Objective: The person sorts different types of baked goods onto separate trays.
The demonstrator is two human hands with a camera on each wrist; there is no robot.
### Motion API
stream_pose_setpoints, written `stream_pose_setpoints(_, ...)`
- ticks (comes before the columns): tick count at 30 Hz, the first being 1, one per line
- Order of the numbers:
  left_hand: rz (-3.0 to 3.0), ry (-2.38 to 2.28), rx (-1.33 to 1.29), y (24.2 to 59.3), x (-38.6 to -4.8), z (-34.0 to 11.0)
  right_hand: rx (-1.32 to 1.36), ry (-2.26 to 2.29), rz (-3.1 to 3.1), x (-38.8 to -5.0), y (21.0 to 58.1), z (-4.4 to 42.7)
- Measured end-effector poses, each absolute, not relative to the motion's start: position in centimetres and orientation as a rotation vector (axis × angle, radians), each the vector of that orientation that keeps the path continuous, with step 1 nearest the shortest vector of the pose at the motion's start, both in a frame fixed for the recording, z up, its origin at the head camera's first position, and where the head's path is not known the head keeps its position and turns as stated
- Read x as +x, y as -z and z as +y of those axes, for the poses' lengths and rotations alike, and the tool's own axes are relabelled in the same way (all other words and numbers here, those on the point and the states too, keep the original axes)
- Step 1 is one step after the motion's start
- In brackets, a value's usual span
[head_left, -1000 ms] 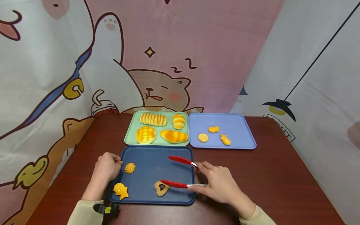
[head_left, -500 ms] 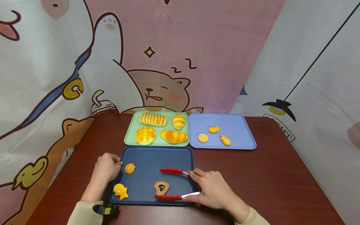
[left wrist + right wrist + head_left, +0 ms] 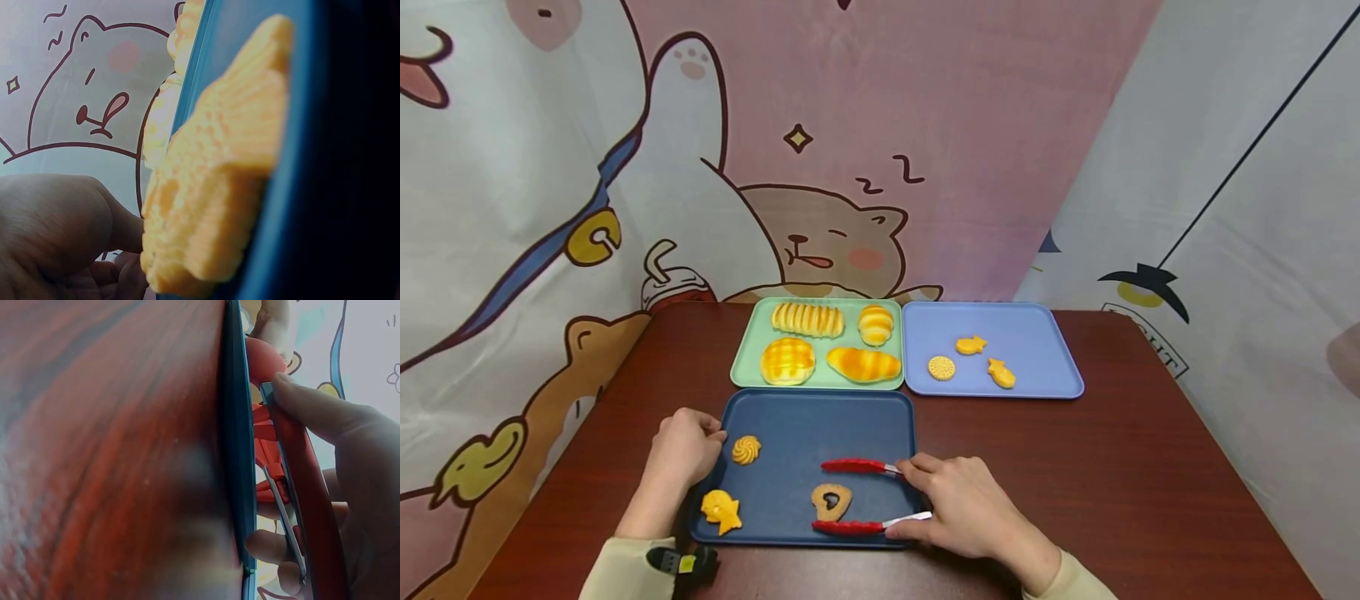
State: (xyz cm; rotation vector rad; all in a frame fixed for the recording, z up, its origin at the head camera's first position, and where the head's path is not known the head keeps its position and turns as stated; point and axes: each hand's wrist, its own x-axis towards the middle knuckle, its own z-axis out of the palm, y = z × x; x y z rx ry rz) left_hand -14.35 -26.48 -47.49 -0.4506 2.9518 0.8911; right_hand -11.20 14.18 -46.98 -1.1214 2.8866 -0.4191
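My right hand (image 3: 958,504) holds a pair of red-tipped tongs (image 3: 853,527) over the dark blue tray (image 3: 797,421). The spread tongs' arms lie either side of a heart-shaped cookie (image 3: 821,502), the near one close to its lower edge. In the right wrist view, thumb and fingers grip the red tongs' handle (image 3: 307,472). My left hand (image 3: 683,446) pinches the tray's left rim, fingers curled. A swirl cookie (image 3: 747,450) and a fish-shaped cookie (image 3: 720,509) lie near that rim; the fish-shaped cookie (image 3: 209,169) partly hides the left fingers in the left wrist view.
Behind stands a green tray (image 3: 746,360) with several breads, such as a round bun (image 3: 787,361). Beside it, a light blue tray (image 3: 1037,358) bears a round cracker (image 3: 942,367) and two small fish-shaped crackers (image 3: 1001,373). A patterned cloth (image 3: 970,167) hangs behind the brown table (image 3: 1120,467).
My right hand has brought the tongs left and nearer to me, their near arm passing from over the heart-shaped cookie to its near side. The gap between the arms has narrowed slightly. Left hand stays.
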Motion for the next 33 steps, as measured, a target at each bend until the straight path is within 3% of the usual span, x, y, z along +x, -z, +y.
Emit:
stream_pose_setpoints(26,2.936,-0.904,-0.451,47.3,-14.2,-26.4,-1.193,0.514,2.943,-11.1,45.8,14.7)
stream_pose_setpoints(33,2.931,-0.912,-0.455,47.2,-14.2,-26.4,-1.100,0.595,2.969,-11.7,44.9,15.5)
